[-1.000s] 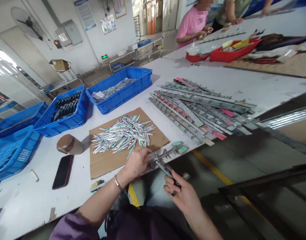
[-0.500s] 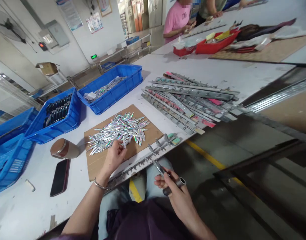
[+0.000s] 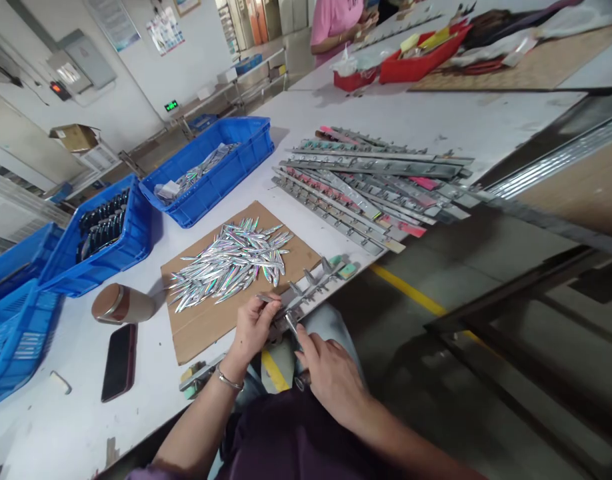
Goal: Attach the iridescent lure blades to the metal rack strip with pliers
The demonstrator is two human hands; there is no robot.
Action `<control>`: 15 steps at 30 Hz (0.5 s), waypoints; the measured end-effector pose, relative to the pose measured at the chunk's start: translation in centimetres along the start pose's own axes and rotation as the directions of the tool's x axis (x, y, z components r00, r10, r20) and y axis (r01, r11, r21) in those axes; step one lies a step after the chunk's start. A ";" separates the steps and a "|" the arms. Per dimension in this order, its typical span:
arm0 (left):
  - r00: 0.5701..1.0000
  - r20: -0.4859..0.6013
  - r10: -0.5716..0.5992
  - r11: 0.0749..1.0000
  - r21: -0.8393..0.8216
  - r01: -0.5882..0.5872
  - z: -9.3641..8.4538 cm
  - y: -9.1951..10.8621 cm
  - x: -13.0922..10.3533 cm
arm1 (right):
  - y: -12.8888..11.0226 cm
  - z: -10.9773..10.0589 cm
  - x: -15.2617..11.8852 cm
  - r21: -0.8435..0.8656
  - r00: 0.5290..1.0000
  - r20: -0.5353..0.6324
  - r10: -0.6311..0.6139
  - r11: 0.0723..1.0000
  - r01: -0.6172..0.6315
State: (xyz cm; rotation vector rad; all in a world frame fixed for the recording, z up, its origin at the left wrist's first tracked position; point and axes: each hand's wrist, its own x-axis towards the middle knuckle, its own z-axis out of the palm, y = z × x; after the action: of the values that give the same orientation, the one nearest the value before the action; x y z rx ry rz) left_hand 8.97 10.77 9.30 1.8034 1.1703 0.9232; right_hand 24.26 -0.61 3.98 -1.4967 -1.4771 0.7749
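My left hand [image 3: 252,325] pinches a slim silver fish-shaped piece [image 3: 267,298] just over the metal rail with clips [image 3: 313,288] along the table's front edge. Several similar pieces stand upright in clips toward the rail's right end. My right hand [image 3: 331,370] is closed around a metal hand tool [image 3: 291,323] whose shaft tip meets the rail beside my left fingers; its round tube end shows below the palm. Shiny silver fish-shaped pieces [image 3: 231,260] lie in a pile on a cardboard sheet [image 3: 199,337]. My fingers partly cover the rail's middle.
To the right lies a stack of clip rails [image 3: 366,187]. Blue crates [image 3: 211,190] line the far left side. A brown cup [image 3: 123,303] and a phone [image 3: 119,363] sit left of the cardboard. Farther back are red trays [image 3: 421,63] and a person in pink [image 3: 331,27].
My left hand has moved from the pile to the rail, now holding a silver piece. My right hand has brought the tool left, up to the rail. The view has shifted slightly.
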 end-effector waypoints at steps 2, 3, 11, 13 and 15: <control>0.999 0.008 0.035 0.998 0.042 -0.036 0.0 0.2 0.0 | -0.5 -0.3 -0.3 0.306 0.990 0.048 0.132 0.942 -0.140; 0.999 0.012 0.047 0.997 0.057 -0.048 0.1 0.3 0.0 | -0.7 -0.4 -0.6 0.496 0.970 0.091 0.226 0.834 -0.241; 0.995 0.061 0.082 0.989 0.115 -0.088 -0.2 1.0 0.3 | -1.4 0.4 -0.8 0.778 0.895 0.179 0.410 0.498 -0.383; 0.991 0.069 0.116 0.980 0.157 -0.126 -0.3 1.0 0.4 | -0.8 0.7 -0.6 0.604 0.939 0.101 0.328 0.730 -0.320; 0.987 0.077 0.138 0.971 0.187 -0.150 -0.3 1.1 0.4 | -0.1 0.8 -0.5 0.348 0.979 -0.011 0.205 0.918 -0.189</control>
State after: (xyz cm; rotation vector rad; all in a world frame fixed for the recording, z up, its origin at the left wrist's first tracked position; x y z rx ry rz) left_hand 9.23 10.94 10.44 2.0809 1.1323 0.8508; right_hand 23.48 -0.98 3.62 -1.3924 -1.0954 1.0540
